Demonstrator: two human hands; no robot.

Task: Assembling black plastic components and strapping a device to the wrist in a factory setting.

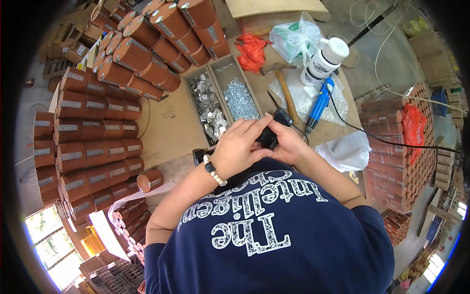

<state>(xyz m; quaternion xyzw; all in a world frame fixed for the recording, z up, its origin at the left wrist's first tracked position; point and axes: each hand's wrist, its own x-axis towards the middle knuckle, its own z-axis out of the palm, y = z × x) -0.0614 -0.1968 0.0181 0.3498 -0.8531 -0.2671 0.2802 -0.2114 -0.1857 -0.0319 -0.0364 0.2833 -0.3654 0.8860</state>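
In front of my chest both hands close round a small black object [268, 139]; its kind is mostly hidden by my fingers. My left hand [234, 147], with a beaded bracelet at the wrist, covers it from the left. My right hand [290, 145] grips its right side. Just beyond my fingers lies a black box-like piece [282, 116]. Past my left hand stands a tray with two compartments: flat grey metal pieces [209, 105] on the left, shiny screws [240, 100] on the right. A blue electric screwdriver [320, 105] with a black cord lies right of my hands.
Brown cylinders [95, 130] with metal strips are stacked along the table's left and far side. A hammer [285, 93], a white flask [324, 61], a red bag [252, 51] and a white bag [295, 39] sit at the far right. Wrapped cylinder stacks [387, 142] stand beyond.
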